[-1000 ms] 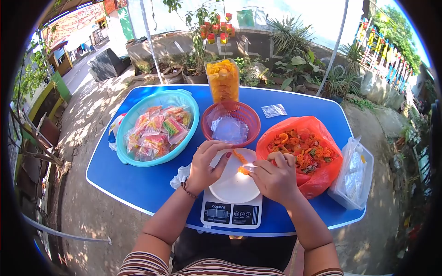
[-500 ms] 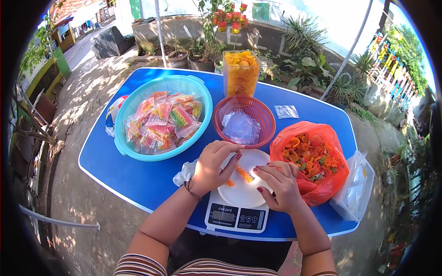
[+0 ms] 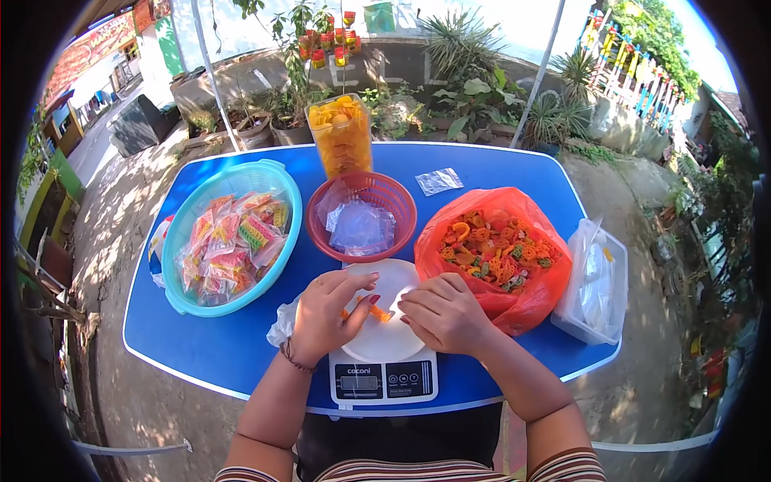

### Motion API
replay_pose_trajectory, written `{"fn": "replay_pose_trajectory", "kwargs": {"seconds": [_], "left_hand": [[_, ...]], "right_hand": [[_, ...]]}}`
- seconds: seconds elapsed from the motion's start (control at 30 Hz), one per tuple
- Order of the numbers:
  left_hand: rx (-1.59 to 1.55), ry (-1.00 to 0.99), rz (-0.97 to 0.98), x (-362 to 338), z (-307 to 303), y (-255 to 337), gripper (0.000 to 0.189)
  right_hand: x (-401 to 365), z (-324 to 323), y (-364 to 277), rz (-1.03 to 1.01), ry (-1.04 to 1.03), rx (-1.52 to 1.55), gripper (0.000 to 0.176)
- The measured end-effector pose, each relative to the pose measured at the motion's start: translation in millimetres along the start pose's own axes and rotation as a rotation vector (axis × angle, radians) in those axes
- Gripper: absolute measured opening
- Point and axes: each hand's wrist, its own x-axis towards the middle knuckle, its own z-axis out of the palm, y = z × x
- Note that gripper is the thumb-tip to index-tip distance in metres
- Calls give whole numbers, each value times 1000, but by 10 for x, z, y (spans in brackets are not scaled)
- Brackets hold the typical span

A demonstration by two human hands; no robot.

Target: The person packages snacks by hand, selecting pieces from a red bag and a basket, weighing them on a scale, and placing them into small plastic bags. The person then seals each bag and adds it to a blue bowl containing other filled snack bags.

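Observation:
A white kitchen scale (image 3: pixel 384 381) carries a round white plate (image 3: pixel 395 341) with a few orange snack pieces (image 3: pixel 379 312) on it. Over the plate's left side is my left hand (image 3: pixel 328 315), thumb and forefinger apart, with nothing visible between them. My right hand (image 3: pixel 446 315) hovers at the plate's right side with its fingers curled together; whatever they may pinch is hidden. Just beyond the plate, a red basket (image 3: pixel 321 229) holds clear plastic bags (image 3: pixel 361 229). To the right, an orange-red plastic bag (image 3: pixel 514 309) stands open, full of mixed coloured snack pieces (image 3: pixel 506 253).
A turquoise basket (image 3: pixel 295 213) of packed snack bags stands at the left. Behind the red basket rises a clear container (image 3: pixel 341 136) of yellow-orange snacks. A flat clear packet (image 3: pixel 439 181) lies on the blue table (image 3: pixel 482 165); a plastic box (image 3: pixel 598 309) sits at the right edge.
The view has turned right, so the table contents appear shifted left. My hands remain over the plate; the right fingers are now curled closer together.

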Motion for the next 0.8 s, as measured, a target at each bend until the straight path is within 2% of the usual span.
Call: {"fn": "replay_pose_trajectory", "kwargs": {"seconds": [0.8], "left_hand": [[34,-59,-20,-29,4,38,35]], "right_hand": [[-92,52,78,21,10,38,13]]}}
